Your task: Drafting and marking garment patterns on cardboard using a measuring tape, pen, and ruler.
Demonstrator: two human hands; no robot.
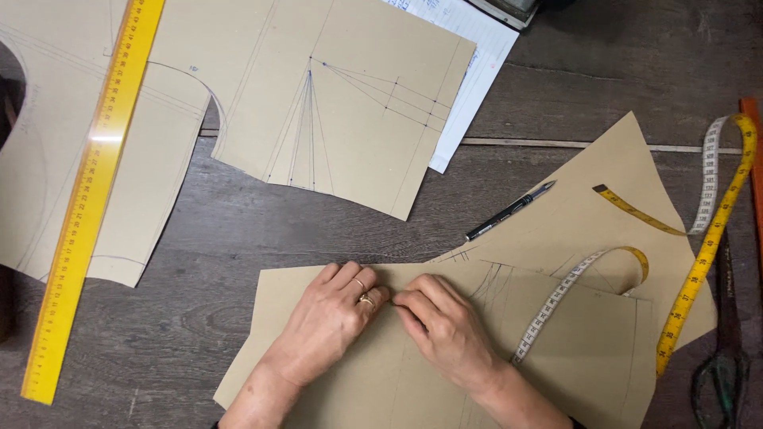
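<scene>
Both hands press on the brown sheet (pixel 381 373) at the worktop's (pixel 199 318) near edge. Left hand (pixel 330 322) lies flat with fingers together; right hand (pixel 445 326) curls, fingertips meeting the left's at the sheet's top edge, which runs left-right. The pen (pixel 509 211) lies beyond, nearer the right hand.

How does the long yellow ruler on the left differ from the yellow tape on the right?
The yellow ruler is rigid and lies perfectly straight; the measuring tape is soft and curls in loops. The ruler rests across the brown paper pattern piece at the upper left, far from the hands; the tape trails over the brown paper close to the right hand. The tape's reverse side shows white; the ruler is yellow throughout. Both carry measuring marks.
</scene>
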